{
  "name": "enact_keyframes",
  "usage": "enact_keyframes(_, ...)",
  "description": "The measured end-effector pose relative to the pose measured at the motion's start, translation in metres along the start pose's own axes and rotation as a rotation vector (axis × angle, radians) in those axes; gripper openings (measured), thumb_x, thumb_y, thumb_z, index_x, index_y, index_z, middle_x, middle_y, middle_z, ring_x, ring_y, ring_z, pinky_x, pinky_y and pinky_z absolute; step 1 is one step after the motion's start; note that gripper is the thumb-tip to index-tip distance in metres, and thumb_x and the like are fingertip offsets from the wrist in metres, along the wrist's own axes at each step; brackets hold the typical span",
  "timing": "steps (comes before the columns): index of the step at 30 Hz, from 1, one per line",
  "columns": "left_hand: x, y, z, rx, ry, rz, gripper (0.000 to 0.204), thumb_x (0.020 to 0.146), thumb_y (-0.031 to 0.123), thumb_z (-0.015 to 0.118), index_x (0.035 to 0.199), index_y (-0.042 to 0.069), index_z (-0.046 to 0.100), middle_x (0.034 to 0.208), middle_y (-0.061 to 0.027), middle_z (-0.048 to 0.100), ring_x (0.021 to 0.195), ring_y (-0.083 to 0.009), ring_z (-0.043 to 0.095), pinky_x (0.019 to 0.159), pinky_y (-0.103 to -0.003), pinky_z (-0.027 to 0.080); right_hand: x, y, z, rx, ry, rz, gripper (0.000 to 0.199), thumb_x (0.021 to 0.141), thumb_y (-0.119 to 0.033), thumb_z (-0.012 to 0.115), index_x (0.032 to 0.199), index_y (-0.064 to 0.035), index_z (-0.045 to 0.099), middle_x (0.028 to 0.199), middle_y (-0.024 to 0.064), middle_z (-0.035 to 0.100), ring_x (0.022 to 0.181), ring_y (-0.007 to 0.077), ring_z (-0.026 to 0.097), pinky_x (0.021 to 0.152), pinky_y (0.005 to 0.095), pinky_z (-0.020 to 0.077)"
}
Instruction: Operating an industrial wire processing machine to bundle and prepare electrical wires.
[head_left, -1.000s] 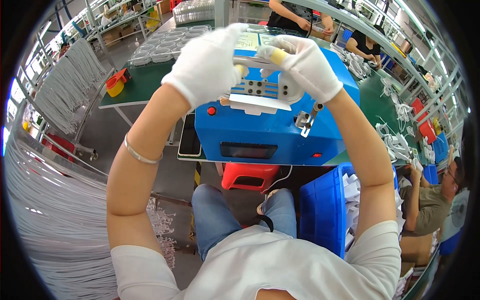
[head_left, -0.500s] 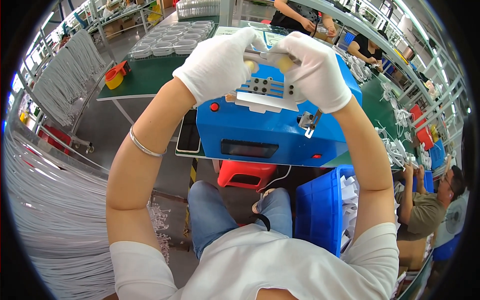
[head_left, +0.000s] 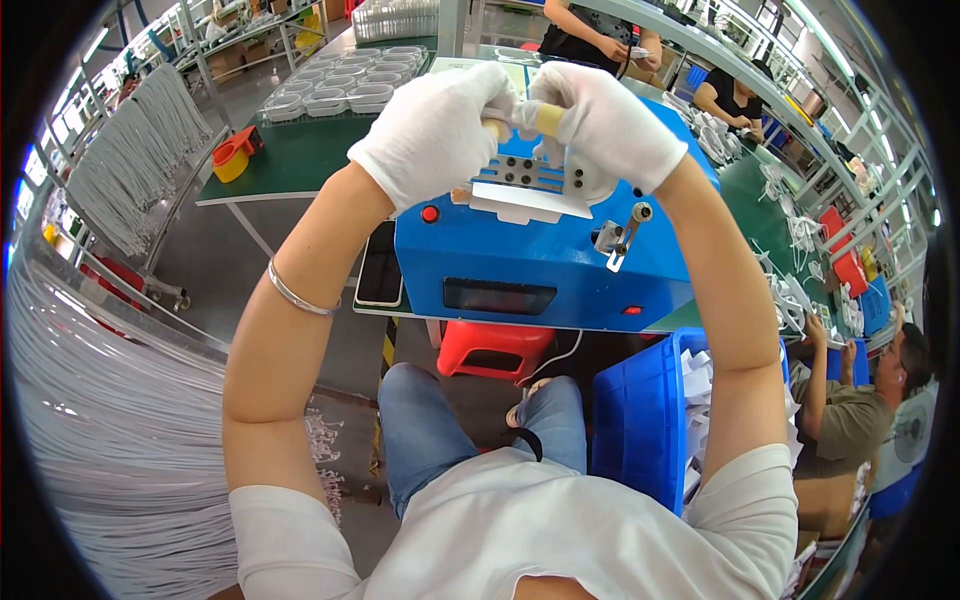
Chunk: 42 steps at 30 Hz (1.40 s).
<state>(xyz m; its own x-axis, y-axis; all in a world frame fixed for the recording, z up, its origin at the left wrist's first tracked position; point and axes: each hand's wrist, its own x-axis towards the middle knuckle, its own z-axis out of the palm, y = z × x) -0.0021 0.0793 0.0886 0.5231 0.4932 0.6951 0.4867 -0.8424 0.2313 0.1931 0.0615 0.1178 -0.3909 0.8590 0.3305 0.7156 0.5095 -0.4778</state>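
Both my hands wear white gloves with pale yellow covers on the thumbs. They meet over the top of a blue benchtop machine point(head_left: 560, 262). My left hand point(head_left: 437, 128) is closed, its fingertips pinched together just behind a slotted metal bracket point(head_left: 530, 173). Beside it, my right hand point(head_left: 622, 130) is closed too, thumb and fingers nearly touching the left ones. Whatever lies between the fingertips is hidden by the gloves. Below the bracket juts a white angled plate point(head_left: 527, 204). A small metal arm with a knob point(head_left: 626, 234) sticks out under my right wrist.
Clear plastic trays point(head_left: 340, 82) stand at the back left, near a yellow-and-orange tape dispenser point(head_left: 233, 155). A phone point(head_left: 379, 272) lies left of the machine. White cables hang at left point(head_left: 120, 420). A blue bin point(head_left: 632, 425) holds white pieces. Co-workers sit behind and at right.
My right hand has shifted a little left and turned inward, closer to my left hand. The knob on the small metal arm now shows. My left forearm has moved slightly right.
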Motion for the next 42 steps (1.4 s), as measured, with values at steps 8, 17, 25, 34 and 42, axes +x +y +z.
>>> enact_keyframes(8,-0.067,0.012,0.031,-0.743,0.322,-0.529,0.026,0.098,0.019,0.046,0.118,0.004,0.055,0.084,-0.0010,0.061,0.063,-0.0056,0.053,0.054,-0.020,0.044,-0.029,0.034,-0.016,0.633,-0.047,0.011,0.045,0.092,-0.041,0.052,0.121,-0.0063,0.057,0.108,0.0100,0.063,0.095,0.0192,0.063,0.089,0.0321,0.0491)
enact_keyframes(17,-0.083,0.040,0.050,-0.721,0.614,-0.387,0.033,0.099,0.018,0.042,0.128,0.002,0.046,0.084,-0.0042,0.059,0.063,-0.0049,0.050,0.054,-0.018,0.042,-0.025,0.025,-0.014,0.208,-0.090,-0.067,0.038,0.087,-0.034,0.063,0.115,-0.0083,0.061,0.100,0.0052,0.064,0.090,0.0146,0.059,0.086,0.0274,0.0480)
enact_keyframes(25,-0.078,0.073,0.080,-1.637,0.369,-0.509,0.037,0.088,0.017,0.058,0.117,-0.005,0.048,0.101,-0.0186,0.061,0.061,-0.0182,0.057,0.052,-0.028,0.046,-0.019,0.025,-0.008,-0.247,0.028,-0.366,0.023,0.088,-0.011,0.056,0.108,-0.0006,0.060,0.087,0.0123,0.064,0.075,0.0191,0.059,0.069,0.0294,0.0482)
enact_keyframes(34,-0.089,0.092,0.038,-0.934,0.141,-0.347,0.102,0.069,0.054,0.074,0.139,-0.005,0.031,0.124,-0.0233,0.052,0.060,-0.0110,0.052,0.050,-0.018,0.040,-0.123,0.125,-0.107,-0.127,0.520,0.416,0.018,0.074,-0.018,0.066,0.082,-0.0031,0.059,0.066,0.0095,0.056,0.058,0.0219,0.059,0.055,0.0357,0.0482)
enact_keyframes(42,-0.116,0.090,0.060,-0.978,-0.120,-0.501,0.071,0.081,0.043,0.066,0.129,-0.006,0.045,0.098,-0.0161,0.063,0.061,-0.0116,0.055,0.055,-0.021,0.044,-0.286,0.357,-0.013,0.776,1.165,1.101,0.041,0.086,-0.038,0.058,0.094,0.0016,0.062,0.087,0.0174,0.063,0.065,0.0234,0.063,0.053,0.0344,0.0523)
